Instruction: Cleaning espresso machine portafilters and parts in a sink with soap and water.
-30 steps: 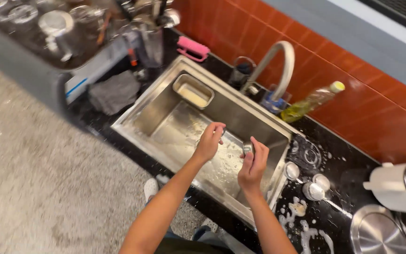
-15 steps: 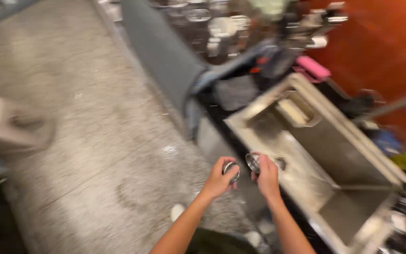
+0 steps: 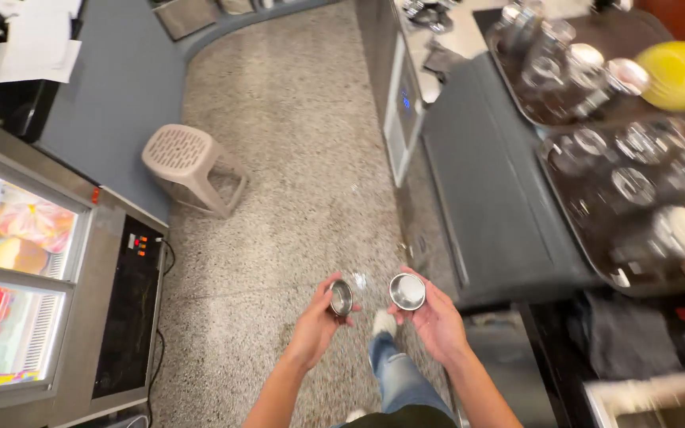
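Two small steel cups are held above the floor, in the lower middle of the frame. One small steel cup [image 3: 342, 298] is gripped by the left hand [image 3: 319, 321], tilted so that its mouth is turned to the right. The other steel cup [image 3: 407, 291] is held in the right hand [image 3: 434, 317], with its open mouth facing up toward the camera. Both hands are closed around their cups, the fingers being wrapped on the sides and the bottoms. The cups are kept near each other but apart, with a narrow gap between them.

As a judgement: the cups look shiny and empty, so the cleaning of them seems to be finished, and what is left is to put them down somewhere; no cup is yet set on any surface.

Below the hands, a leg in blue jeans [image 3: 396, 382] and a light shoe are seen on the speckled floor [image 3: 295, 158]. To the right of the frame, a grey worktop [image 3: 485, 198] is placed, and beyond it dark trays [image 3: 588, 238] with many glasses and jars are seen, rather blurred. A yellow round thing [image 3: 677, 74] lies in the upper right. A beige plastic stool [image 3: 188, 162] stands in the upper left part, and a glass-door cooler [image 3: 17, 293] with coloured food is at the left edge.
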